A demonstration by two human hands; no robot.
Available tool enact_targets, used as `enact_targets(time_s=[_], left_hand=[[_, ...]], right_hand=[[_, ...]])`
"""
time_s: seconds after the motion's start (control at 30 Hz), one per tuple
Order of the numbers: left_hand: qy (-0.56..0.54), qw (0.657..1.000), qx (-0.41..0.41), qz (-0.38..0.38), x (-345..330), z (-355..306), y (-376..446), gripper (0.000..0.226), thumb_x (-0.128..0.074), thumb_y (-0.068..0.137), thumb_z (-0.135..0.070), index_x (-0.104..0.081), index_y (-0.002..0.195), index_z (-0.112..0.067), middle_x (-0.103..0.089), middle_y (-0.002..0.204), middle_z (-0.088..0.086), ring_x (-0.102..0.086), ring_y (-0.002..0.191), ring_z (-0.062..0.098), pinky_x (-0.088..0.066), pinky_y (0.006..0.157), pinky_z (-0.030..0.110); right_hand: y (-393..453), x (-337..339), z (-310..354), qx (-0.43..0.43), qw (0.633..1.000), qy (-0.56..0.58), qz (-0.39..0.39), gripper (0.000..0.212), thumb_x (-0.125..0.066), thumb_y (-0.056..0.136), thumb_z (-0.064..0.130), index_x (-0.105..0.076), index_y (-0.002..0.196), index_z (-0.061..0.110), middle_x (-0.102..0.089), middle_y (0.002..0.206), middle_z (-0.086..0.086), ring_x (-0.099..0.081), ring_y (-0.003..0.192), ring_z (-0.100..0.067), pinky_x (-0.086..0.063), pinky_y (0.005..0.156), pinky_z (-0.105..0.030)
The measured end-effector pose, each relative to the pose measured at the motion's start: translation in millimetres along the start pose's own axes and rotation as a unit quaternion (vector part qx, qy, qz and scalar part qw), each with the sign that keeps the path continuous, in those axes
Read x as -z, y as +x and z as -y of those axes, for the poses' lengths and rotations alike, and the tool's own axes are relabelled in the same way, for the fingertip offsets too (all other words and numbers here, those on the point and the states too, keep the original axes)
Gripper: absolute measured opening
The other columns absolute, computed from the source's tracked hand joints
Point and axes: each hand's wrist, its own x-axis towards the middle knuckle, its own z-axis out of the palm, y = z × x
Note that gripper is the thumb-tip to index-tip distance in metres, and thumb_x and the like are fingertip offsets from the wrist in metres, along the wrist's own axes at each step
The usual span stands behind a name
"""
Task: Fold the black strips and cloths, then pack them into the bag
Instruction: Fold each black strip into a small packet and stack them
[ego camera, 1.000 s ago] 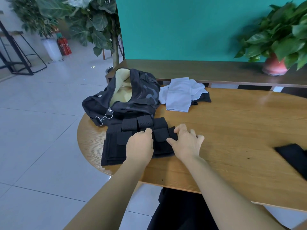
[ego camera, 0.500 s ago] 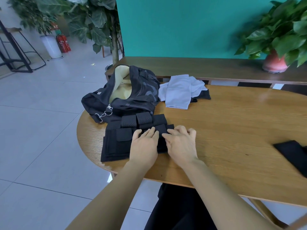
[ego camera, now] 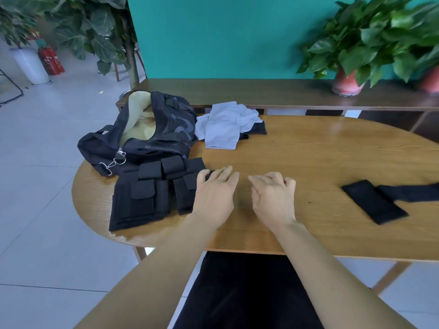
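A stack of folded black strips (ego camera: pixel 152 191) lies at the table's left end, just in front of the open black bag (ego camera: pixel 145 136) with a pale lining. My left hand (ego camera: pixel 215 195) is flat, fingers straight, at the stack's right edge, its thumb side touching the black fabric. My right hand (ego camera: pixel 273 198) hovers over bare wood to the right, fingers loosely curled, holding nothing. Another black strip (ego camera: pixel 375 204) lies partly unfolded at the right, running off the frame. A pale grey cloth (ego camera: pixel 224 125) sits on a black cloth (ego camera: pixel 257 128) behind.
The oval wooden table (ego camera: pixel 320 157) has its near edge just above my lap. A dark wooden bench (ego camera: pixel 237 91) runs behind it, carrying a potted plant (ego camera: pixel 346 84). Tiled floor lies to the left, with a large plant and fire extinguishers (ego camera: pixel 51 60) far back.
Both hands have come off the stacked strips and shifted right; the right hand now hovers over bare wood. The view has swung right, showing more of the strip at the right.
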Motion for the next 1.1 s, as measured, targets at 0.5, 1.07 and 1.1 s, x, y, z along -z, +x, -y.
enact_targets(time_s=[0.5, 1.07, 1.1], left_hand=[[-0.074, 0.98, -0.17, 0.075, -54.5, -137.4, 64.9, 0.06, -0.043, 0.091, 0.0, -0.037, 0.146, -0.022, -0.024, 0.159, 0.001, -0.024, 0.144, 0.016, -0.01, 0.111, 0.037], [-0.088, 0.95, -0.282, 0.102, -93.4, -207.0, 107.2, 0.055, -0.041, 0.096, -0.006, -0.035, 0.148, -0.023, -0.029, 0.157, -0.006, -0.02, 0.145, 0.008, -0.007, 0.114, 0.029], [-0.086, 0.953, -0.276, 0.095, -92.0, -202.8, 107.1, 0.055, -0.041, 0.095, -0.006, -0.038, 0.147, -0.024, -0.032, 0.155, -0.007, -0.024, 0.143, 0.008, -0.008, 0.113, 0.029]], right_hand=[[-41.6, 36.8, -151.3, -0.275, 0.949, -0.156, 0.006, 0.035, -0.064, 0.077, 0.001, -0.068, 0.112, 0.004, -0.064, 0.12, -0.02, -0.053, 0.113, -0.04, -0.032, 0.088, -0.05], [-56.0, 38.0, -190.7, -0.289, 0.946, -0.147, 0.009, 0.019, -0.059, 0.066, -0.003, -0.071, 0.078, 0.004, -0.071, 0.1, -0.018, -0.065, 0.09, -0.039, -0.051, 0.073, -0.045], [-54.7, 37.0, -189.0, -0.281, 0.95, -0.138, 0.014, 0.021, -0.059, 0.064, -0.003, -0.071, 0.078, 0.005, -0.071, 0.1, -0.018, -0.065, 0.091, -0.039, -0.052, 0.074, -0.045]])
